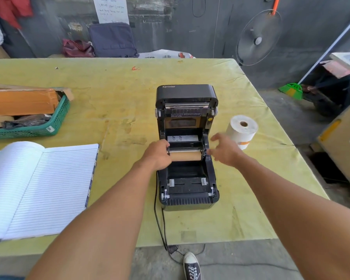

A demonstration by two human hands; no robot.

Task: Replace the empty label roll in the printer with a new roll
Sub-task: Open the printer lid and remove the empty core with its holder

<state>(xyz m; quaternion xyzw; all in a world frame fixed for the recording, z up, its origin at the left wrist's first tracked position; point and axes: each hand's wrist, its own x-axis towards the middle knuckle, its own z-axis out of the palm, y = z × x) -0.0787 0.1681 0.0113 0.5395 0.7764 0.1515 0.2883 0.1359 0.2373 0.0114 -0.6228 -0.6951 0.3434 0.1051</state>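
Our left hand [157, 156] pinches the left end of the empty cardboard core [185, 156], which sits across the open label printer [187, 150]; our right hand [223, 151] hovers spread just beside its right end, holding nothing. The lid is already up. The core is not yet out, and the new label roll [241, 131] stands untouched on the table [113, 102], right of the printer.
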